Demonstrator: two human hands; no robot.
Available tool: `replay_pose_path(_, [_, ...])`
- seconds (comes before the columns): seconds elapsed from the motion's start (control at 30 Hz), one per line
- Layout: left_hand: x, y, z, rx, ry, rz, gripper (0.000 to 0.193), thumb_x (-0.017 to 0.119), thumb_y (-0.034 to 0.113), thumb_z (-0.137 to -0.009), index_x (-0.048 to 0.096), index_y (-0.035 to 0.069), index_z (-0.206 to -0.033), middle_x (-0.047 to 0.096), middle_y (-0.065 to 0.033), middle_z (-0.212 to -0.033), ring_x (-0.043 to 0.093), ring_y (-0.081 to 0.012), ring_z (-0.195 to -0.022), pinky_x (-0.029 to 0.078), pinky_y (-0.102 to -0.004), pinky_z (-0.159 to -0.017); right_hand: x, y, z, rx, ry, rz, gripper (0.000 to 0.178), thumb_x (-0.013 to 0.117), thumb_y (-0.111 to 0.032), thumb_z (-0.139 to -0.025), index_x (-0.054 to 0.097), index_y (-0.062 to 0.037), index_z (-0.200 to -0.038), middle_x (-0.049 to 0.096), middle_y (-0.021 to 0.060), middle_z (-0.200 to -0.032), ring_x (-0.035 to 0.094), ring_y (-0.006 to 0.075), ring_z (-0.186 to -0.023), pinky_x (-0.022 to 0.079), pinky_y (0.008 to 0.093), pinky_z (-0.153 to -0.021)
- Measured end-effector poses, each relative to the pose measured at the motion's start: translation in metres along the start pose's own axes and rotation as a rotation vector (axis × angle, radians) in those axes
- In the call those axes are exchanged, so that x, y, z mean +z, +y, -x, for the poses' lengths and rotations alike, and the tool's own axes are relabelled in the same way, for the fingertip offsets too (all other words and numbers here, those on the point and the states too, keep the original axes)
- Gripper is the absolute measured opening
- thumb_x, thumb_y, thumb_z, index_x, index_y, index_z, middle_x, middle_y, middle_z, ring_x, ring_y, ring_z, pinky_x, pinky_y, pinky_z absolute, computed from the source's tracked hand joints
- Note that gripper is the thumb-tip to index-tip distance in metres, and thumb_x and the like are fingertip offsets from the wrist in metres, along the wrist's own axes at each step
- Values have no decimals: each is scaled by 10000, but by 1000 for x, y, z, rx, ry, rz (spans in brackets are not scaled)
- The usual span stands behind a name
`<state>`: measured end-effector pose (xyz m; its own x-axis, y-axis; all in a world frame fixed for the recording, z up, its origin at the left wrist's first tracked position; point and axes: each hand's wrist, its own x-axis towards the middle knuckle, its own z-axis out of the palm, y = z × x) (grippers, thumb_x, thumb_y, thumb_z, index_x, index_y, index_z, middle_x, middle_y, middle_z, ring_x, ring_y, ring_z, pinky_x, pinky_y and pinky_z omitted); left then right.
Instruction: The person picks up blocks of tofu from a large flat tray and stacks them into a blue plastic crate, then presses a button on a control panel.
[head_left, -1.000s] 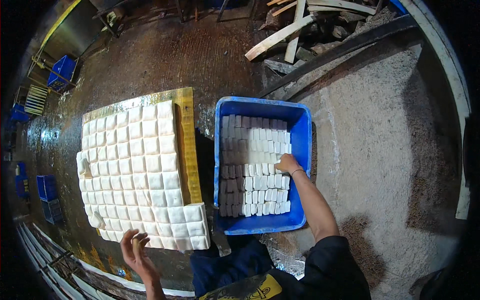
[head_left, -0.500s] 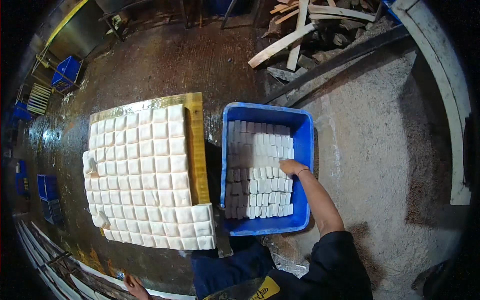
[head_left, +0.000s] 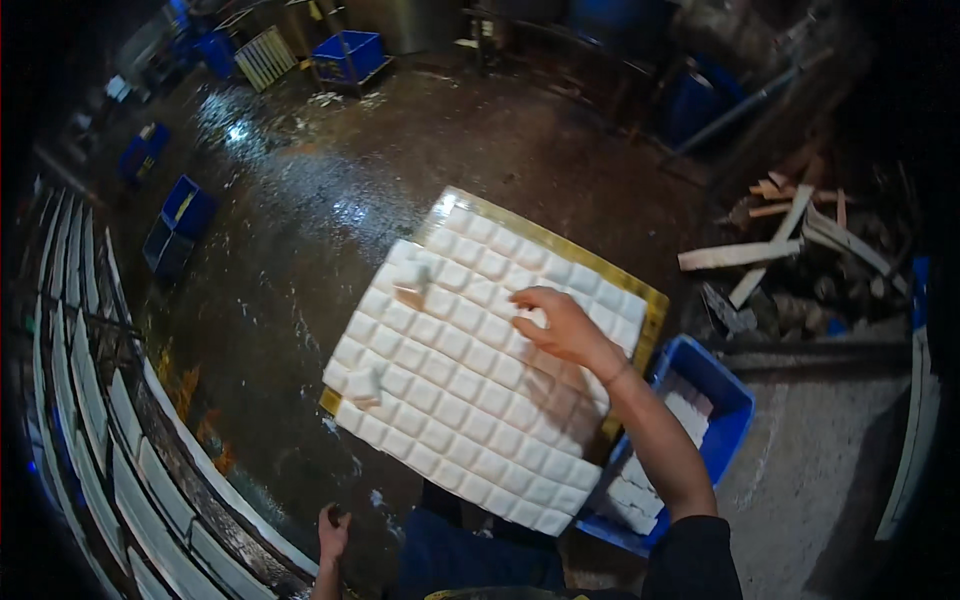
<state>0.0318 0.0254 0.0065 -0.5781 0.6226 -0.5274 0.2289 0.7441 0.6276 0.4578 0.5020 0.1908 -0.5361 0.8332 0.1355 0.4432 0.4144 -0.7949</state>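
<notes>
As the right grip (head_left: 565, 328) hung over a sheet of white blocks (head_left: 470, 345), its thumb and fingertips stood apart; whether they touched a block could not be told. The step in hand appeared to be a reach for one of the blocks, and the next move seemed to call for a light pinch, since the pieces looked soft. Beneath the sheet, a yellow board (head_left: 653, 318) showed at its edges, and two loose blocks (head_left: 363, 386) sat near the left side. Well apart at lower left, the left grip (head_left: 333, 535) hung with fingers curled, its contents impossible to make out. Just beside the board stood a blue tub (head_left: 735, 415) holding rows of white pieces (head_left: 632, 497), partly screened by the right forearm. Half a second earlier, the right grip had been inside that tub; the view had since swung, setting the sheet aslant.
</notes>
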Motion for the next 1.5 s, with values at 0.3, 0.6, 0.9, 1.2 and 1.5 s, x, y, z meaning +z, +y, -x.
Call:
replay_pose_path(0.3, [-7, 253, -102, 417, 222, 241, 305, 608, 12, -842, 554, 4, -1142, 548, -103, -1091, 587, -200, -982, 481, -311, -864, 120, 1, -234, -264, -416, 337, 345, 604, -95, -774, 624, -55, -1116, 641, 147, -1090, 589, 337, -1048, 479, 428, -901])
replay_pose_path(0.6, [62, 406, -202, 653, -15, 232, 475, 630, 94, -824, 488, -17, -1263, 511, -201, -1258, 498, -360, -1194, 397, -391, -1029, 131, -1, -256, -116, -773, 453, 298, 522, -180, -824, 658, -63, -1061, 639, 151, -1040, 603, 336, -1024, 482, 438, -886])
replay_pose_path(0.9, [101, 444, -241, 643, -303, 55, 546, 589, 272, -880, 477, -37, -1317, 549, -250, -1285, 546, -380, -1176, 431, -401, -987, 124, 17, -270, -26, -787, 384, 413, 668, -247, -774, 647, 0, -1104, 654, 220, -1066, 624, 365, -1013, 499, 390, -887])
replay_pose_path(1.2, [107, 445, -239, 567, -336, 53, 441, 589, 310, -870, 584, 36, -1216, 661, -253, -1028, 619, -428, -995, 481, -470, -881, 74, -22, -268, 74, -777, 20, 398, 677, -216, -856, 563, -17, -1182, 637, 120, -1115, 600, 218, -1035, 487, 347, -875])
replay_pose_path(1.5, [107, 451, -240, 541, -359, 36, 461, 599, 314, -860, 571, 33, -1224, 657, -260, -1030, 618, -434, -991, 486, -476, -880, 103, -19, -241, -133, -997, 244, 411, 706, -166, -790, 574, -62, -1165, 569, 167, -1199, 551, 336, -1104, 460, 419, -890])
